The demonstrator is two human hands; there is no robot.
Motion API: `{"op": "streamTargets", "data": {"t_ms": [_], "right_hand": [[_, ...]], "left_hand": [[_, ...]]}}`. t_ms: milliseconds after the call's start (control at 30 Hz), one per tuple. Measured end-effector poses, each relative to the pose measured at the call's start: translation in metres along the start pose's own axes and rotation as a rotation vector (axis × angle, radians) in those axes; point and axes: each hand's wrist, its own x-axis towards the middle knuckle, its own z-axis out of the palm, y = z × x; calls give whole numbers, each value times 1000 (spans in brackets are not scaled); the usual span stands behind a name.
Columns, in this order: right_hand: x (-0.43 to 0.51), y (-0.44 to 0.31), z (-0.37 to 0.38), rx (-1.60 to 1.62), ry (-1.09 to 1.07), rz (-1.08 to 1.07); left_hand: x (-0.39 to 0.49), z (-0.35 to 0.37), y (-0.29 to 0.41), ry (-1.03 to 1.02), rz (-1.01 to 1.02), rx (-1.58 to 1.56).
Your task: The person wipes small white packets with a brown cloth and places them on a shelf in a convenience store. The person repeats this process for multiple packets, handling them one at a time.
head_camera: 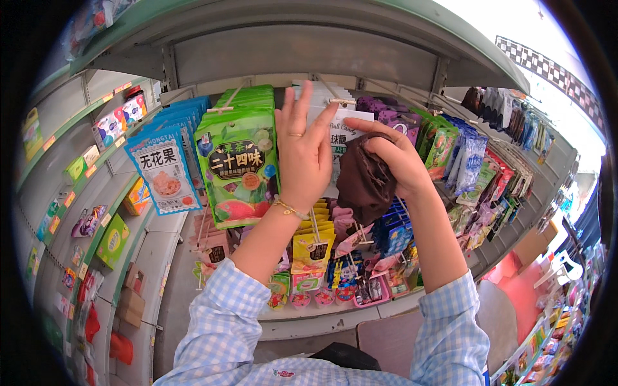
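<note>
My left hand (306, 154) is raised in front of the hanging sweets with its fingers apart and nothing held. Behind it hang white candy bags (340, 132) on a metal peg hook (333, 91), partly hidden by both hands; whether my left fingers touch them I cannot tell. A bunched dark brown cloth (364, 181) is gripped by my right hand (403, 161), in front of the same white bags. Just left of my left hand are green candy bags (236, 169), and beyond them blue-and-white bags of fig snack (164, 173). Purple packets (384, 108) hang behind my right hand.
Above runs a grey metal shelf (309, 48). Lower hooks carry yellow packets (313, 248) and blue packets (393, 231). Side shelves (104, 154) with boxes stand at left. More packets (466, 154) hang at right, past which is a white plastic chair (560, 270).
</note>
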Motion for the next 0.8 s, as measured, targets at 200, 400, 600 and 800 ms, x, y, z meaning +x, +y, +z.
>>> {"op": "streamTargets", "data": {"t_ms": [200,400,600,800], "right_hand": [[4,4,-10,53,-86,13],[2,-2,-6,52,-67,18],[-1,-3,-9,2,-81,3],[3,-11,-4,-55,-16,27]], "left_hand": [[-11,-5,1,-116,98,156],[-11,-8,8,-174,103,230],[-9,-12,11,-201,90,236],[-5,-10,9,-178,49,149]]}}
